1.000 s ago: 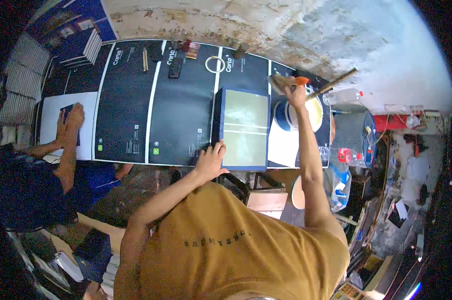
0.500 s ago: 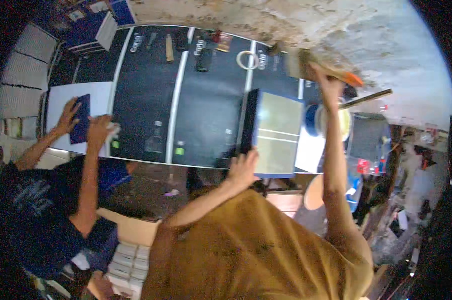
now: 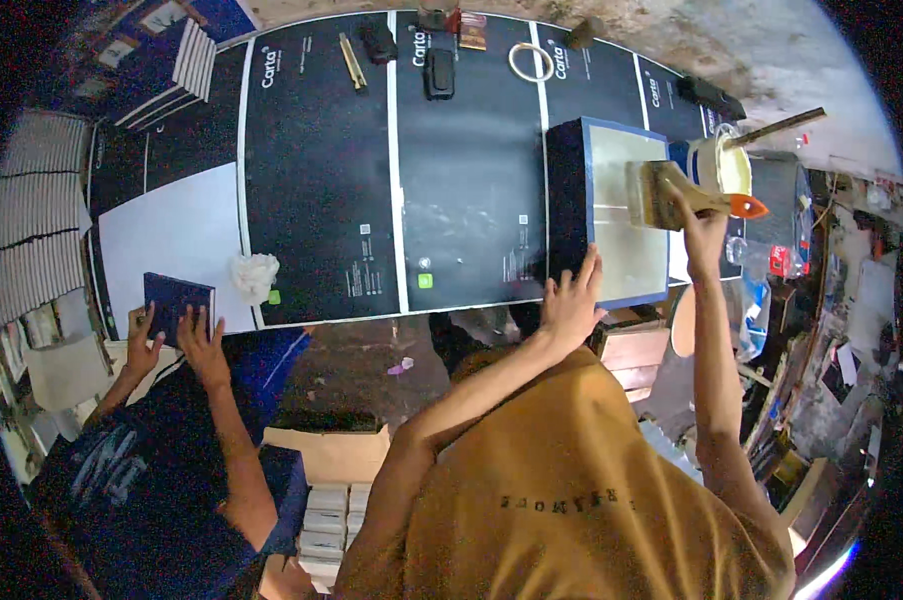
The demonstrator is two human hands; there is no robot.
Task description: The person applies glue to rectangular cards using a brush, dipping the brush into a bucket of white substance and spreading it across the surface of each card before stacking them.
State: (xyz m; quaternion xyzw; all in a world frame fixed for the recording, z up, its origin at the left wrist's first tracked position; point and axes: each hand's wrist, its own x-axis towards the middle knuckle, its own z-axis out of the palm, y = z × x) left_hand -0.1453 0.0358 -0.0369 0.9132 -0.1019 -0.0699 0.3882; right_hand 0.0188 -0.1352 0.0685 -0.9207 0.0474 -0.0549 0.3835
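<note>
A stained, peeling wall backs the long counter, where a blue-edged stack with a pale top face lies at the near edge. The right hand's grip is clenched around a wide paintbrush with an orange handle end, its bristles over the stack's face; whether they press or hover just above is hard to tell. The left hand grasps nothing, its spread fingers at the stack's near left corner. Good brushing here would call for level bristles, light pressure and long, even strokes, the left fingers steadying the stack but clear of the bristles. Just right of the stack's far half stands a bucket, a wooden stick leaning from it. White strips divide the counter's dark covering; a pale ring lies beyond the stack, to its left. Well left of the stack, a co-worker's hands touch a dark blue book
</note>
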